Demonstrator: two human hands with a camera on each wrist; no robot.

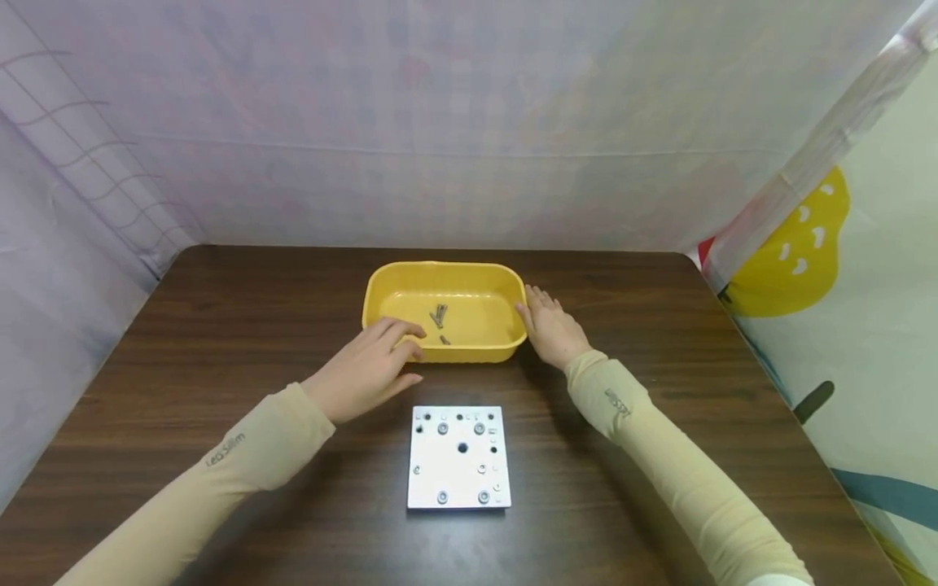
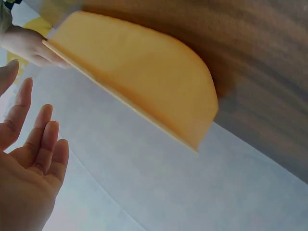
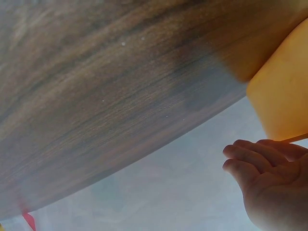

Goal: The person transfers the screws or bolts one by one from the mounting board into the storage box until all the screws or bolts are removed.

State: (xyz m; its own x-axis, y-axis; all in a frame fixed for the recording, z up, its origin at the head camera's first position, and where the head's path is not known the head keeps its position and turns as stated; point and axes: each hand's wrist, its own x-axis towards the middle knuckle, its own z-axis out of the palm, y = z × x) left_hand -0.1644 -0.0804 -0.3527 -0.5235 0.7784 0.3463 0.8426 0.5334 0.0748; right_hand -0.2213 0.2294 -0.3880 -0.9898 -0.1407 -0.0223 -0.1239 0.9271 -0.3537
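1. While the left hand (image 1: 366, 370) is hovering by the near left corner of the yellow basin (image 1: 487, 317), its fingers are spreading loosely in a soft bend – half open and holding nothing.
2. At the basin's right end, the right hand (image 1: 554, 327) is lying alongside the rim, fingers nearly straight and thumb apart; it is gripping nothing, and how firmly it is touching the wall I cannot tell.
3. Inside the basin, a few small screw-like pieces (image 1: 440, 316) are lying in a loose cluster, with one lone piece (image 1: 444, 340) sitting nearer the front wall.
4. Closer to the person, a square silver plate (image 1: 460, 476) with holes and round fittings is lying flat on the dark wood-grain worktop (image 1: 696, 382), well apart from the right hand.
5. Cream sleeves (image 1: 271, 439) with dark lettering are covering both forearms.
6. Beyond, pale cloth (image 1: 454, 179) is hanging behind the worktop – a yellow print (image 1: 795, 252) is showing at the right.
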